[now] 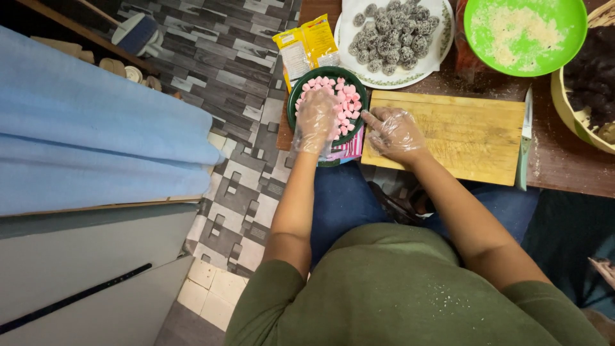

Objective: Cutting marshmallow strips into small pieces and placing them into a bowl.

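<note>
At the near edge of the brown wooden tabletop (pixel 564 166), the left hand (pixel 315 118) in a clear plastic glove lies palm down over the near side of the dark green round bowl of small pink candies (pixel 343 96), fingers spread loosely and resting on the candies; whether it has any pinched underneath cannot be told. Under the bowl, a pink printed packet (pixel 349 148) sticks out over the near left corner. Just beside it, the gloved right hand (pixel 394 131) rests on the left end of the pale rectangular wooden cutting board (pixel 467 131), fingers curled loosely, the forefinger pointing towards the bowl's rim, with nothing gripped. A knife with a green handle (pixel 524 141) lies along the board's right edge. Farther back sits a yellow foil packet (pixel 306 48), then a white plate of dark coconut-coated balls (pixel 394 32), a bright green bowl of pale crumbs (pixel 525 32), and at the right edge a cream bowl of dark mixture (pixel 589 77).
</note>
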